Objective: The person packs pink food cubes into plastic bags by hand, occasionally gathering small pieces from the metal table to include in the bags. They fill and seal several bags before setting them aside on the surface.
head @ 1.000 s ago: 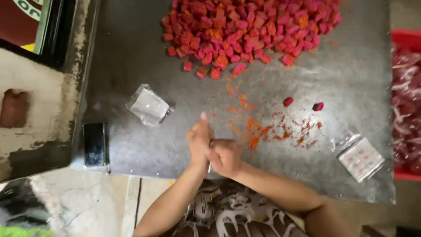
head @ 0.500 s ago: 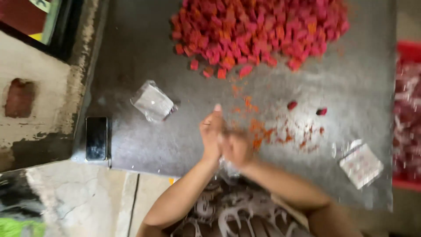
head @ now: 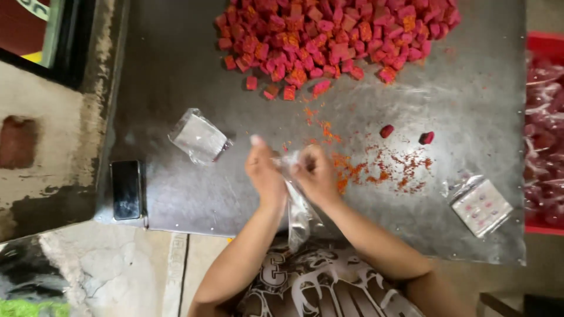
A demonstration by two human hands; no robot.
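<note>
My left hand (head: pixel 263 170) and my right hand (head: pixel 316 174) meet over the near part of a dark metal table (head: pixel 176 76). Both pinch the top of a thin clear plastic bag (head: pixel 298 214) that hangs down between my wrists toward my lap. A big heap of red and orange cubes (head: pixel 335 35) lies at the far side of the table. Two loose red cubes (head: pixel 405 135) sit to the right of my hands, among scattered orange crumbs (head: pixel 382 167).
A stack of clear bags (head: pixel 198 137) lies left of my hands. A dark phone (head: pixel 126 189) rests at the table's left edge. A packet of small printed labels (head: pixel 482 205) lies at the right. A red crate (head: pixel 543 129) with filled bags stands beyond the right edge.
My hands stay together at the same spot on the table. The clear bag now shows stretched out below them, hanging toward my lap.
</note>
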